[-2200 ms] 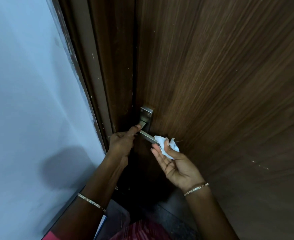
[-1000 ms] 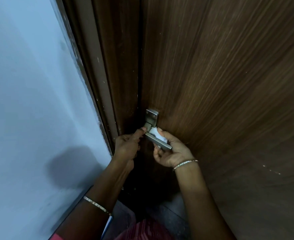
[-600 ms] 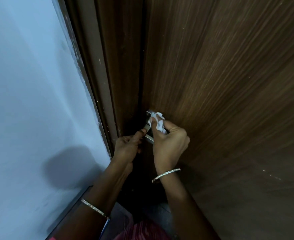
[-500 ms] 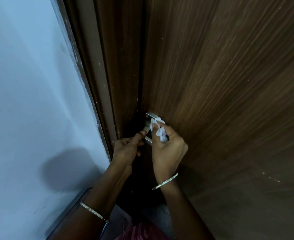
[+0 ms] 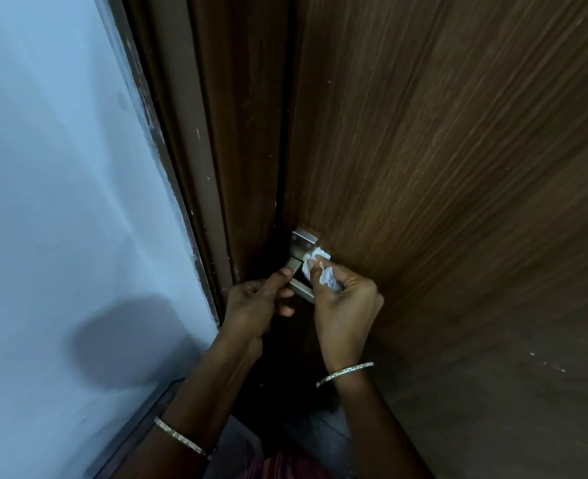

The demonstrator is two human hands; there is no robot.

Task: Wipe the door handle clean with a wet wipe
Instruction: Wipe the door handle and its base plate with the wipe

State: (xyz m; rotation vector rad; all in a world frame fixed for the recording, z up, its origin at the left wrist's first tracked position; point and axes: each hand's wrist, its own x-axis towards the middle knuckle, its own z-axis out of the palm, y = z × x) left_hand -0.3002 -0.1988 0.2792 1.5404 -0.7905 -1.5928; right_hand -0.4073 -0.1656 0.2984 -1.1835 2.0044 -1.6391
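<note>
dark wooden door [image 5: 441, 174]: left hand [image 5: 254, 307] pinches door handle [image 5: 302, 241]; right hand [image 5: 347, 307] clutches wet wipe [image 5: 321, 267], hiding its end.

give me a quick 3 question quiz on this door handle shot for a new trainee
1. Pick one. The wet wipe is pressed against:
A) the wall
B) the door handle, just below its square plate
C) the floor

2. True or false: the left hand is clear of the door handle.

3. Fill in: the wet wipe is pinched in the fingers of the ___ hand.

Key
1. B
2. False: the left hand holds the lever, with its thumb on top.
3. right: the right hand holds it.
</note>
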